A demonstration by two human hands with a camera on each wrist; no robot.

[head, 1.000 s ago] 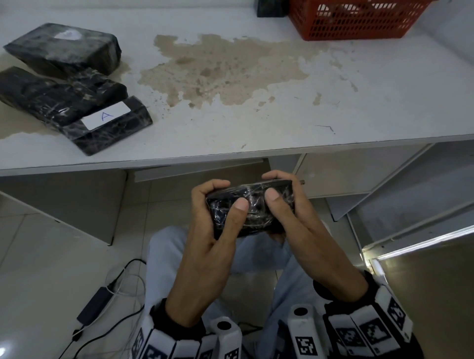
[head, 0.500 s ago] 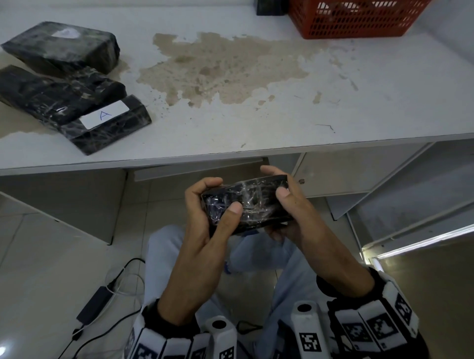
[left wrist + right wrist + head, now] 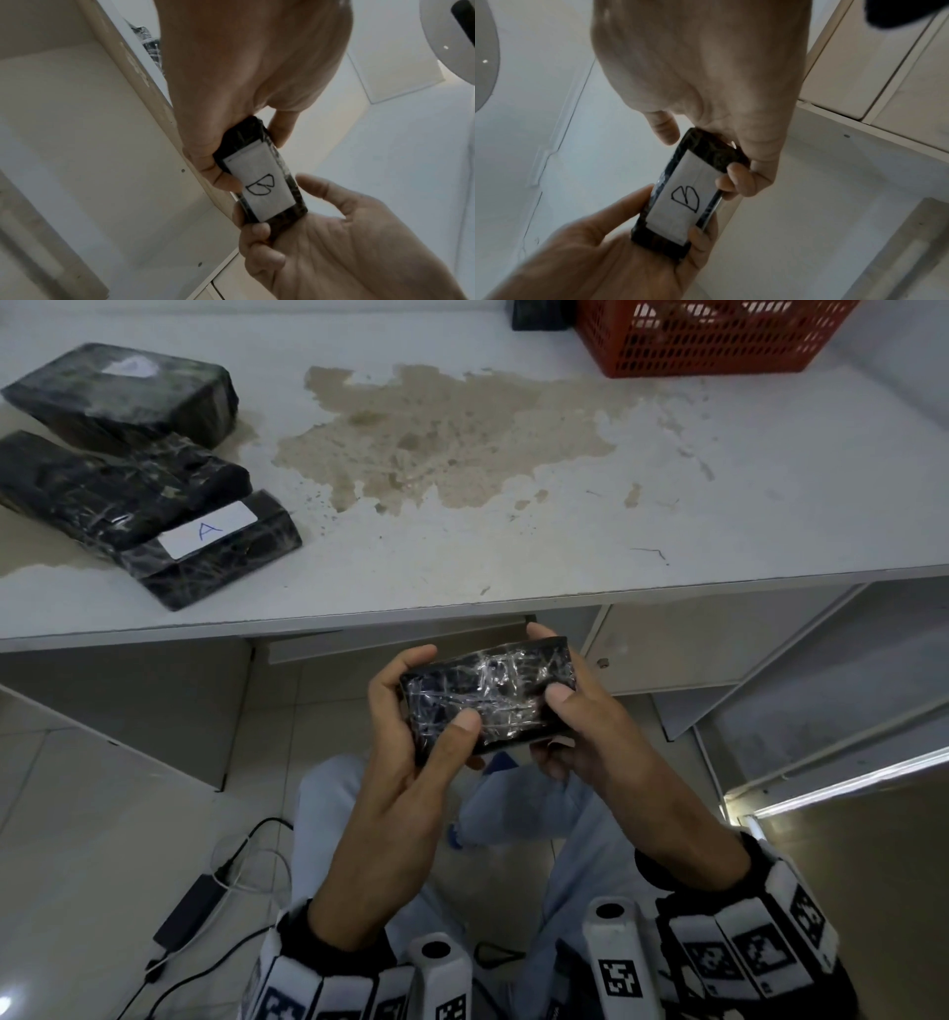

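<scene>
I hold a small black package wrapped in shiny clear film in both hands, below the front edge of the white table and above my lap. My left hand grips its left end, thumb on the top face and fingers curled round the far side. Its right end sits in the grip of my right hand. In the wrist views the underside carries a white label with a hand-drawn "B". The label faces away from the head camera.
Three larger black wrapped packages lie on the table at the left, the nearest labelled "A". A red basket stands at the back right, with a brown stain in the middle. A power adapter with cables lies on the floor.
The package has risen slightly and tipped so its broad top face shows to the head camera. My right thumb has slid toward the package's right end.
</scene>
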